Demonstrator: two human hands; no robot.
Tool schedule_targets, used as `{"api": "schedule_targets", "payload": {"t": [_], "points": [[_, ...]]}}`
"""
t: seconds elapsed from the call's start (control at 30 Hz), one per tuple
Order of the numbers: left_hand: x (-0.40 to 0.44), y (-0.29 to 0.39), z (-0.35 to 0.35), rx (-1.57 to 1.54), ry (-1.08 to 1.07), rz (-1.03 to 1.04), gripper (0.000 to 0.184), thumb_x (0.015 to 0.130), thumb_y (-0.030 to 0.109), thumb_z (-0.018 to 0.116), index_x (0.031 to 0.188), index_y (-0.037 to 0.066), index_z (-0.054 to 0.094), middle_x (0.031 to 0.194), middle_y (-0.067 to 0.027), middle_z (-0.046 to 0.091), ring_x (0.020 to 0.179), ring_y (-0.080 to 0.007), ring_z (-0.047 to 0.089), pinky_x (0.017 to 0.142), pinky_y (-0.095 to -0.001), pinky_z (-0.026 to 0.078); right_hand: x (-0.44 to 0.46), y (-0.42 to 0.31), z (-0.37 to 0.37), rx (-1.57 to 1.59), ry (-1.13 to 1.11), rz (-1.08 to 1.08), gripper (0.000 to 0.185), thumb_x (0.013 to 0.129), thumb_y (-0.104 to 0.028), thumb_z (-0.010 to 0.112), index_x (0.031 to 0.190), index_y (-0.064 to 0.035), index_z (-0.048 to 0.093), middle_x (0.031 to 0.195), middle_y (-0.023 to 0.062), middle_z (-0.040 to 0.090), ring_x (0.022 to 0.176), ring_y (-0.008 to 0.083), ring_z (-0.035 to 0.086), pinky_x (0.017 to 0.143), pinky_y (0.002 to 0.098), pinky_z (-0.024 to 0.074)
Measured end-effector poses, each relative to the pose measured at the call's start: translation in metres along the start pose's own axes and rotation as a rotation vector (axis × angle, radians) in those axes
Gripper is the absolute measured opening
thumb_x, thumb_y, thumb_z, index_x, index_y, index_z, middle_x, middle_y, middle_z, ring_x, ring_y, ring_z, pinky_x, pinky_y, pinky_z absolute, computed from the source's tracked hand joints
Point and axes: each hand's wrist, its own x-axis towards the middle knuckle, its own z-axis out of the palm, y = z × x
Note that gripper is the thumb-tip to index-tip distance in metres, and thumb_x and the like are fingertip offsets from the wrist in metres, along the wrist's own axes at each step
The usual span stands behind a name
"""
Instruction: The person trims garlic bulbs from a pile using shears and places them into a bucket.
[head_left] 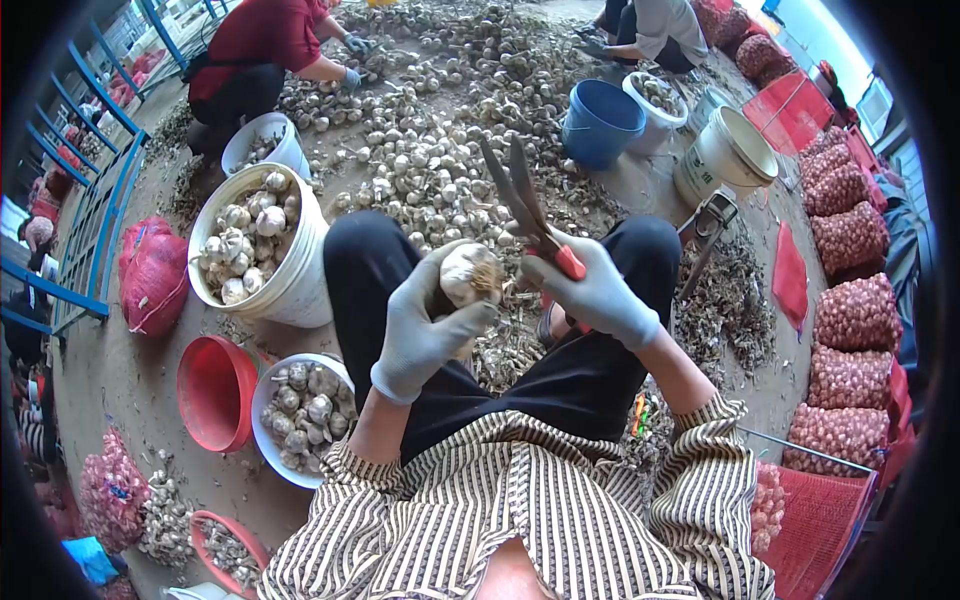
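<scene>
My left hand (420, 325), in a grey glove, is closed round a garlic bulb (462, 272) whose brown roots face right. Just to its right, my right hand (600, 290), gloved too, grips the red handles of a pair of shears (525, 200). The long blades point up and to the left, slightly apart, and do not touch the bulb. Both hands are held between my knees, over the black trousers. Beyond them a large heap of garlic (430, 160) covers the ground.
On the left stand a white bucket of garlic (310, 290), a red tub (190, 400) and a pale basin of bulbs (265, 440). A blue bucket (590, 135) is ahead. Filled net bags (850, 310) line the right side. Two co-workers crouch beyond the heap.
</scene>
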Motion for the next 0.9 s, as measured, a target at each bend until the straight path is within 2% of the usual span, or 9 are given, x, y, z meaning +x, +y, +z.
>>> {"api": "schedule_targets", "payload": {"t": [0.1, 0.2, 0.27, 0.33, 0.37, 0.43, 0.7, 0.8, 0.9], "points": [[-0.004, -0.002, -0.019, -0.136, 0.084, 0.008, 0.07, 0.088, 0.004, 0.075, 0.149, -0.007, 0.04, 0.123, -0.0098, 0.064, 0.106, -0.0129, 0.064, 0.094, -0.0276, 0.052, -0.007, -0.005, -0.006, -0.867, 0.13, -0.423, 0.043, 0.088, -0.02, 0.072, 0.128, -0.0066, 0.064, 0.085, 0.0128, 0.064, 0.08, 0.034, 0.064, 0.07, 0.0412, 0.0509], [-0.006, 0.0, -0.026, -0.196, 0.087, -0.051, 0.072, 0.087, 0.006, 0.077, 0.148, -0.007, 0.041, 0.125, -0.0101, 0.063, 0.11, -0.0135, 0.063, 0.097, -0.0292, 0.051, -0.016, -0.018, 0.001, -1.162, 0.082, -0.419, 0.059, 0.078, -0.014, 0.073, 0.135, -0.0055, 0.059, 0.092, 0.0093, 0.062, 0.091, 0.0301, 0.062, 0.078, 0.0433, 0.0489], [-0.005, -0.003, -0.027, -0.222, 0.063, -0.042, 0.073, 0.085, 0.008, 0.078, 0.147, -0.007, 0.042, 0.129, -0.0121, 0.063, 0.113, -0.0154, 0.063, 0.1, -0.0314, 0.051, -0.02, -0.02, 0.002, -1.222, 0.052, -0.361, 0.064, 0.077, -0.015, 0.072, 0.138, -0.0059, 0.056, 0.099, 0.0089, 0.063, 0.095, 0.0307, 0.061, 0.08, 0.0435, 0.0482], [-0.006, -0.006, -0.025, -0.185, 0.01, -0.005, 0.072, 0.085, 0.007, 0.074, 0.149, -0.004, 0.041, 0.115, -0.0115, 0.066, 0.085, -0.0122, 0.067, 0.065, -0.0246, 0.057, -0.025, -0.022, 0.001, -1.278, 0.125, -0.455, 0.063, 0.078, -0.017, 0.071, 0.138, -0.0058, 0.056, 0.1, 0.0093, 0.062, 0.092, 0.0303, 0.061, 0.079, 0.0425, 0.0481], [-0.008, -0.004, -0.02, -0.191, 0.022, -0.033, 0.068, 0.084, 0.005, 0.072, 0.145, -0.005, 0.045, 0.114, -0.0106, 0.067, 0.085, -0.0112, 0.067, 0.066, -0.0242, 0.056, -0.026, -0.023, -0.001, -1.3, 0.107, -0.473, 0.066, 0.078, -0.019, 0.071, 0.14, -0.0048, 0.054, 0.099, 0.0098, 0.062, 0.091, 0.0302, 0.061, 0.078, 0.0419, 0.0478], [-0.013, 0.002, -0.02, -0.122, -0.011, -0.096, 0.069, 0.081, 0.005, 0.079, 0.142, -0.007, 0.047, 0.126, -0.0104, 0.065, 0.115, -0.0147, 0.063, 0.099, -0.0297, 0.051, -0.034, -0.021, 0.0, -1.341, 0.074, -0.426, 0.067, 0.079, -0.022, 0.073, 0.141, -0.0064, 0.054, 0.098, 0.0097, 0.061, 0.092, 0.029, 0.061, 0.081, 0.0415, 0.0478], [-0.031, -0.004, -0.006, 0.155, 0.067, 0.114, 0.056, 0.085, 0.007, 0.082, 0.132, -0.007, 0.054, 0.117, -0.011, 0.069, 0.107, -0.0137, 0.066, 0.094, -0.0289, 0.054, -0.046, -0.03, -0.005, -1.468, -0.086, -0.361, 0.075, 0.078, -0.042, 0.077, 0.143, -0.0111, 0.055, 0.089, 0.0051, 0.064, 0.086, 0.0232, 0.065, 0.072, 0.036, 0.0509], [-0.034, 0.0, -0.015, -0.091, 0.026, -0.007, 0.05, 0.085, 0.0, 0.075, 0.13, -0.011, 0.056, 0.113, -0.011, 0.07, 0.102, -0.0119, 0.066, 0.091, -0.0276, 0.054, -0.046, -0.028, -0.005, -1.415, -0.08, -0.44, 0.06, 0.086, -0.03, 0.066, 0.14, -0.0081, 0.057, 0.085, 0.0071, 0.06, 0.079, 0.0254, 0.062, 0.068, 0.0383, 0.0495], [-0.034, 0.011, -0.025, -0.146, -0.046, -0.047, 0.045, 0.085, 0.004, 0.069, 0.126, -0.013, 0.058, 0.094, -0.0099, 0.07, 0.072, -0.0091, 0.066, 0.063, -0.0211, 0.055, -0.043, -0.031, -0.006, -1.421, -0.057, -0.481, 0.054, 0.088, -0.031, 0.065, 0.138, -0.0104, 0.06, 0.08, 0.0062, 0.06, 0.074, 0.026, 0.063, 0.065, 0.0398, 0.05]]}}
